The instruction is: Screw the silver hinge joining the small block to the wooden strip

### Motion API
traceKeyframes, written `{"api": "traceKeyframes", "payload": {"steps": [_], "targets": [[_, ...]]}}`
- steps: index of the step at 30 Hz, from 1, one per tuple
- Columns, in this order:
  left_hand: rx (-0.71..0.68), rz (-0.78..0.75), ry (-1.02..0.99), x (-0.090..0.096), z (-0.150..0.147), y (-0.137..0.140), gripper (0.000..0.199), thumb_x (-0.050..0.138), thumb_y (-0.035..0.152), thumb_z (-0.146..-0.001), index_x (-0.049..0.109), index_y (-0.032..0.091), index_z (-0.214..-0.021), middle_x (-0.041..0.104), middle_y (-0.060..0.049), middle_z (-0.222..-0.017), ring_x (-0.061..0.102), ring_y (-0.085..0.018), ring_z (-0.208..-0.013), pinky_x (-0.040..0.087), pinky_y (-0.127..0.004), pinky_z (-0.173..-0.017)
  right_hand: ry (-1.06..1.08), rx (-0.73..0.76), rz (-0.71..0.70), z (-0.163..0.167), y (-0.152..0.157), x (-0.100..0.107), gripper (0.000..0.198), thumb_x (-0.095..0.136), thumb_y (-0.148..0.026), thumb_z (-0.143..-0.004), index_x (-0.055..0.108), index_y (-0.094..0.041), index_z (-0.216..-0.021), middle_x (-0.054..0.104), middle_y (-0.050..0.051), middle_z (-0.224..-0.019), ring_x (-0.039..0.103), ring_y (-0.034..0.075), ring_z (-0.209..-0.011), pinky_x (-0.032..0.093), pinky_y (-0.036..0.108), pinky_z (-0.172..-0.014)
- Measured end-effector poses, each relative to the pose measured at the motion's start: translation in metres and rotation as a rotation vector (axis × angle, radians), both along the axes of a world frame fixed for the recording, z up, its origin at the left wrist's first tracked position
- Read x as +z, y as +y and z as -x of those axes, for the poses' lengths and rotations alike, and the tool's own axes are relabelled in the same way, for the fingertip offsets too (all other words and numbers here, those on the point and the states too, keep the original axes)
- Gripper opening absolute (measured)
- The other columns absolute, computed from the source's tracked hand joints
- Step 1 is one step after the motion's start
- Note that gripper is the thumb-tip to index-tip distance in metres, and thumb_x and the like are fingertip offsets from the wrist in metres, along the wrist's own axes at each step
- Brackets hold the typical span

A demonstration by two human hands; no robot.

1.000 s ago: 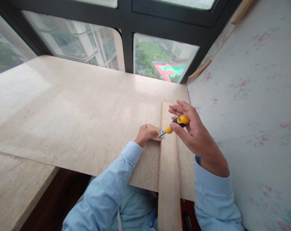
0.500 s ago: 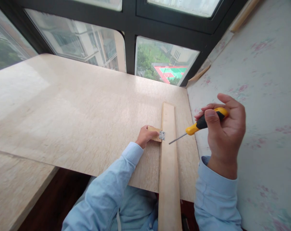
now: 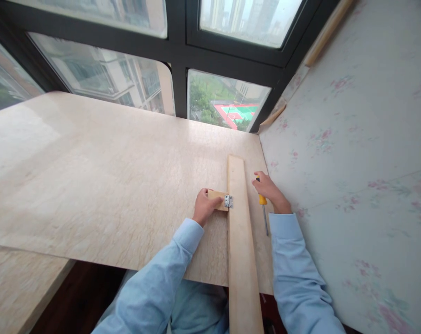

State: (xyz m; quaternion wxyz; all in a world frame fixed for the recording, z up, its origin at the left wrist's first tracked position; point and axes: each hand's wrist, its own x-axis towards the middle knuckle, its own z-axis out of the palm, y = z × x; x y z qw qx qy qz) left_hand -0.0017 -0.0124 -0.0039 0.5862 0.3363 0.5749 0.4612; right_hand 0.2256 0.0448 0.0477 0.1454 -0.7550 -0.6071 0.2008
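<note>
My left hand (image 3: 205,207) is closed on a small wooden block (image 3: 215,194), thumb on top. A metal hinge (image 3: 229,201) bridges the block and a long wooden board (image 3: 240,250), lying flat across both. The board runs lengthwise away from me and sticks out past the near edge of the marbled surface. To the right of the board, my right hand (image 3: 268,189) is closed around a yellow and black screwdriver (image 3: 262,200). Its shaft points back toward me, its tip clear of the hinge. Part of the handle is hidden by the fingers.
The marbled surface (image 3: 102,185) stretches left and back to the dark window frame (image 3: 178,76). A flowered wall (image 3: 352,167) rises close on the right of my right arm. A second marbled slab (image 3: 18,283) lies at the lower left.
My right hand has moved away from me and left, lowering beside the board, and the screwdriver has swung to point toward me. My left hand keeps its hold on the block. The view has tilted up.
</note>
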Motion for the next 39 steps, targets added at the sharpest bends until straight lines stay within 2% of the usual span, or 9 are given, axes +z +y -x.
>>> {"api": "traceKeyframes", "payload": {"steps": [6,11,15,22,26,31,36,39], "targets": [[0.007,-0.039,0.023,-0.007,0.003,-0.002,0.051,0.081,0.021,-0.063,0.051,0.017,-0.104,0.068,-0.007,-0.092,0.068,-0.02,-0.079,0.054,-0.028,-0.067,-0.051,-0.056,0.116,-0.011,0.005,-0.022,0.053,0.051,-0.018,-0.08,0.051,-0.014,-0.132,0.054,0.021,-0.129,0.059,0.03,-0.116,0.045,0.041,-0.103],[0.006,-0.082,0.131,-0.004,0.004,-0.006,0.06,0.08,0.026,-0.066,0.048,0.015,-0.115,0.067,-0.01,-0.097,0.068,-0.022,-0.086,0.054,-0.032,-0.073,-0.105,-0.054,0.168,-0.012,0.007,-0.025,0.06,0.051,-0.018,-0.081,0.045,-0.012,-0.14,0.046,0.024,-0.136,0.054,0.033,-0.123,0.042,0.042,-0.106],[-0.035,-0.146,0.25,0.0,0.01,-0.01,0.067,0.08,0.025,-0.064,0.048,0.014,-0.123,0.064,-0.012,-0.108,0.067,-0.024,-0.095,0.055,-0.037,-0.081,-0.17,-0.065,0.183,-0.01,0.008,-0.027,0.058,0.053,-0.014,-0.081,0.046,-0.011,-0.138,0.046,0.023,-0.131,0.053,0.032,-0.124,0.04,0.038,-0.106],[-0.234,-0.309,0.436,-0.002,0.028,-0.014,0.075,0.08,0.024,-0.063,0.048,0.015,-0.13,0.057,-0.018,-0.133,0.064,-0.03,-0.11,0.055,-0.046,-0.091,-0.26,-0.078,0.157,-0.01,0.007,-0.03,0.043,0.055,-0.01,-0.078,0.056,-0.014,-0.121,0.047,0.019,-0.124,0.054,0.029,-0.114,0.044,0.037,-0.097],[-0.313,-0.432,0.603,-0.008,0.033,-0.016,0.087,0.084,0.026,-0.061,0.044,0.014,-0.137,0.055,-0.02,-0.136,0.056,-0.036,-0.123,0.05,-0.052,-0.099,-0.287,-0.086,0.147,-0.009,0.005,-0.029,0.039,0.05,-0.01,-0.081,0.056,-0.012,-0.12,0.047,0.021,-0.124,0.054,0.031,-0.113,0.045,0.038,-0.094],[-0.383,-0.569,0.758,-0.012,0.034,-0.014,0.081,0.08,0.019,-0.065,0.045,0.015,-0.138,0.057,-0.018,-0.134,0.053,-0.036,-0.127,0.042,-0.054,-0.108,-0.301,-0.083,0.114,-0.007,0.0,-0.029,0.042,0.047,-0.009,-0.082,0.056,-0.009,-0.123,0.049,0.024,-0.126,0.054,0.034,-0.116,0.044,0.04,-0.094],[-0.402,-0.595,0.792,-0.019,0.036,-0.011,0.079,0.078,0.02,-0.068,0.043,0.013,-0.139,0.056,-0.019,-0.134,0.054,-0.036,-0.125,0.043,-0.054,-0.107,-0.286,-0.05,0.032,-0.001,-0.02,-0.03,0.056,0.047,-0.014,-0.087,0.042,-0.004,-0.142,0.047,0.028,-0.137,0.051,0.037,-0.126,0.041,0.045,-0.104],[-0.391,-0.618,0.828,-0.025,0.037,-0.012,0.08,0.079,0.02,-0.067,0.044,0.014,-0.138,0.057,-0.019,-0.133,0.055,-0.036,-0.122,0.043,-0.054,-0.106,-0.27,-0.022,-0.019,0.004,-0.04,-0.034,0.071,0.051,-0.026,-0.089,0.029,0.001,-0.15,0.034,0.031,-0.151,0.037,0.039,-0.141,0.033,0.047,-0.114]]}}
